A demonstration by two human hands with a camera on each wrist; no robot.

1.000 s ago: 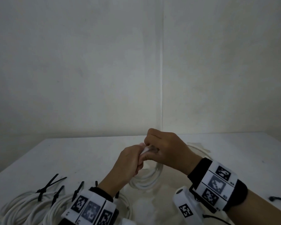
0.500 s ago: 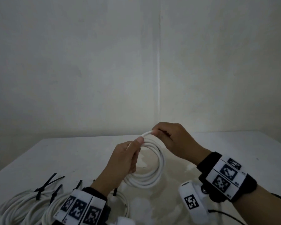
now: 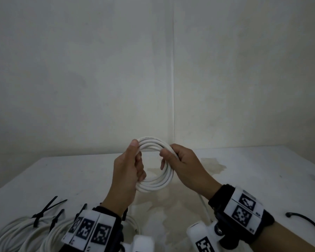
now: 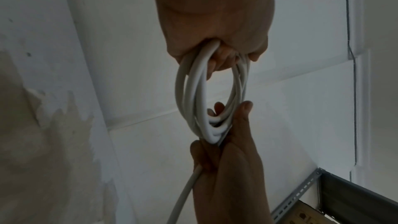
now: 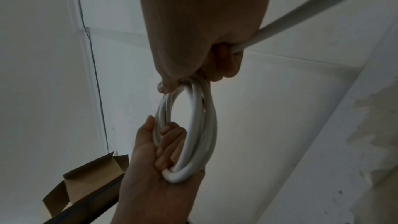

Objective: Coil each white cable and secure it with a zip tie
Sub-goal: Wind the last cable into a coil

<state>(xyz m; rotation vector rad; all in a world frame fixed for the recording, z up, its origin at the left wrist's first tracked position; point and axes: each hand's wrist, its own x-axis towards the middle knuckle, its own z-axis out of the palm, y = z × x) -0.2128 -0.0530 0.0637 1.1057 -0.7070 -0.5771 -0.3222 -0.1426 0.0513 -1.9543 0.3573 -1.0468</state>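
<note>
A white cable coil [image 3: 155, 182] of several loops is held upright above the table between both hands. My left hand [image 3: 135, 160] grips its left side, thumb on the top strands and fingers curled through the ring. My right hand [image 3: 171, 159] grips its right side. The loose tail [image 3: 204, 206] runs from under the right hand down to the table. In the left wrist view the coil [image 4: 191, 94] hangs from the left hand [image 4: 215, 23]. In the right wrist view the coil [image 5: 196, 134] and the tail [image 5: 323, 1] leave the right hand [image 5: 204, 23].
Coiled white cables [image 3: 13, 233] bound with black zip ties [image 3: 44, 211] lie at the table's front left. A loose black tie [image 3: 302, 220] lies at the front right. The white table [image 3: 262, 170] stands against a wall corner. A cardboard box [image 5: 90, 175] shows off to one side.
The hands, pressed together over the cable one second ago, have drawn apart. The coil has been raised and now stands as a round ring held on both sides.
</note>
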